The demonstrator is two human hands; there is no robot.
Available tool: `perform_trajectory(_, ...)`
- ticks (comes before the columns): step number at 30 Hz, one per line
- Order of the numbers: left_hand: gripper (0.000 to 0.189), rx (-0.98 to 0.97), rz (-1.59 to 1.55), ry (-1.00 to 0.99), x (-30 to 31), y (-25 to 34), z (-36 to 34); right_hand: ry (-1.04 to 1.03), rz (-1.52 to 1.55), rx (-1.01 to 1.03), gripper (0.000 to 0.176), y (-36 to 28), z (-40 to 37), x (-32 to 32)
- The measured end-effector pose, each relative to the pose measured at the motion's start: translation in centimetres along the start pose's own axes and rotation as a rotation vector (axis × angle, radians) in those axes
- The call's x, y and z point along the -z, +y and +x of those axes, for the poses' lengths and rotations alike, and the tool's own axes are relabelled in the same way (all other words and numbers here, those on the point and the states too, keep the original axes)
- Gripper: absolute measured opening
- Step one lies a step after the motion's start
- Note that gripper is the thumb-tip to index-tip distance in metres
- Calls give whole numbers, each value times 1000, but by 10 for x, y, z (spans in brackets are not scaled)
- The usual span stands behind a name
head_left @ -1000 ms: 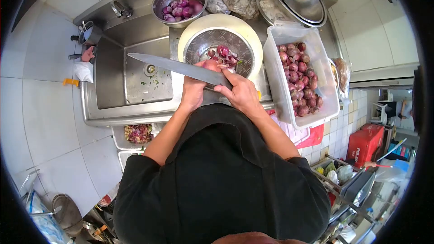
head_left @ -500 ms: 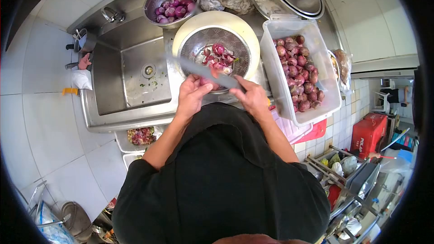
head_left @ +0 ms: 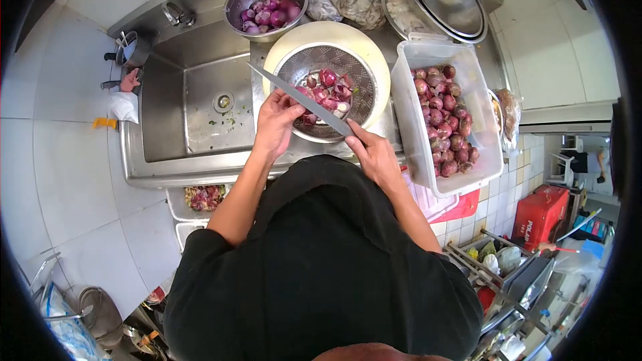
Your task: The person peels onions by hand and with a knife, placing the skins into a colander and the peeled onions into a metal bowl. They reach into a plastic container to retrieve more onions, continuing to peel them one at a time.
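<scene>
My right hand is wrapped round the handle end of a large knife, its blade slanting up to the left over a perforated metal colander. Beneath the blade, my left hand is closed, its fingers partly behind the knife; what they hold is hard to make out. Red onion pieces and skins lie in the colander, which sits on a round pale board. A clear plastic bin of whole red onions stands to the right.
Left of the colander is a steel sink with a faucet. Along the back are a bowl of peeled onions, plastic bags and stacked metal bowls. A tray of scraps sits below the counter edge.
The knife is now sharp in view and steeper, its tip higher. A reddish piece near my left hand no longer shows there. The whole view has shifted slightly.
</scene>
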State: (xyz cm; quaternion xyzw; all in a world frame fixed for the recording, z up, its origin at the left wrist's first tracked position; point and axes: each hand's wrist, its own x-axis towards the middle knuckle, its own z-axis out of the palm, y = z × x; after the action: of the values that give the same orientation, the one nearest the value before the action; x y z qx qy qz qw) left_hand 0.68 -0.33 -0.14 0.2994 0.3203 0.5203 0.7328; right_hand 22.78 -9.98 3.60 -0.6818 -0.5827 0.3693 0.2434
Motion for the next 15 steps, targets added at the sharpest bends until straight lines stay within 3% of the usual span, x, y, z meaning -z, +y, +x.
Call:
perform_trajectory(6,43,70,-200,55,-9,-6,-7,11,-27,46,57,-4,-2,0)
perform_trajectory(15,39,13,-26,111,-32,-11,-14,67,-6,238,62,-17,15,-13)
